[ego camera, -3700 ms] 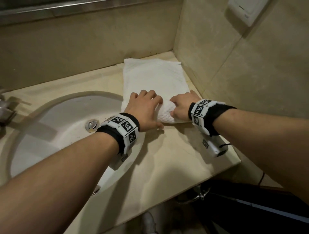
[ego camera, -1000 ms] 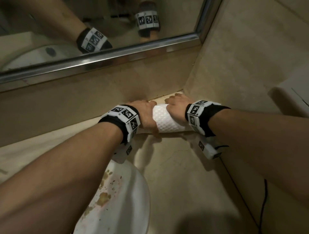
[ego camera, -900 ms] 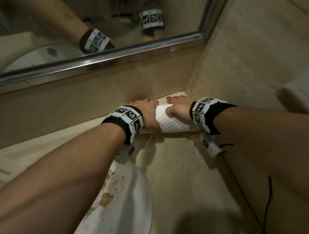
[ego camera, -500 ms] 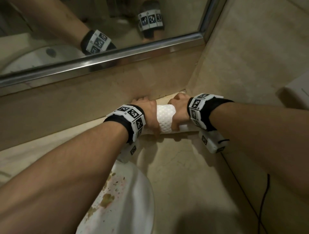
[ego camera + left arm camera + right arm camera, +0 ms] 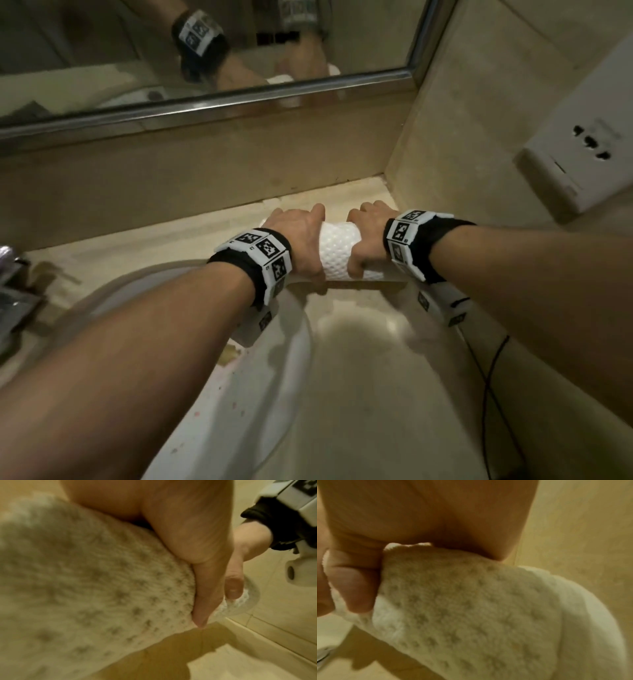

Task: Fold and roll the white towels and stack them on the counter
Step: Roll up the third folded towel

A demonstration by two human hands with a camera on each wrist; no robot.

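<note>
Reaching forward with both arms, you clasp the rolled white towel (image 5: 337,251) on the counter (image 5: 359,342) near the back corner, left hand (image 5: 301,241) and right hand (image 5: 368,236) curled over its top, thumbs underneath.

Rolled towel (image 5: 339,255) is sitting near the counter (image 5: 359,394) back corner, both hands on it. Back wall (image 5: 205,178) and side wall (image 5: 455,144) are closing off behind and right; socket plate (image 5: 579,150) is jutting out. Sink basin (image 5: 270,394) is dropping away at left. Bare counter in front is lying open for passing.
</note>
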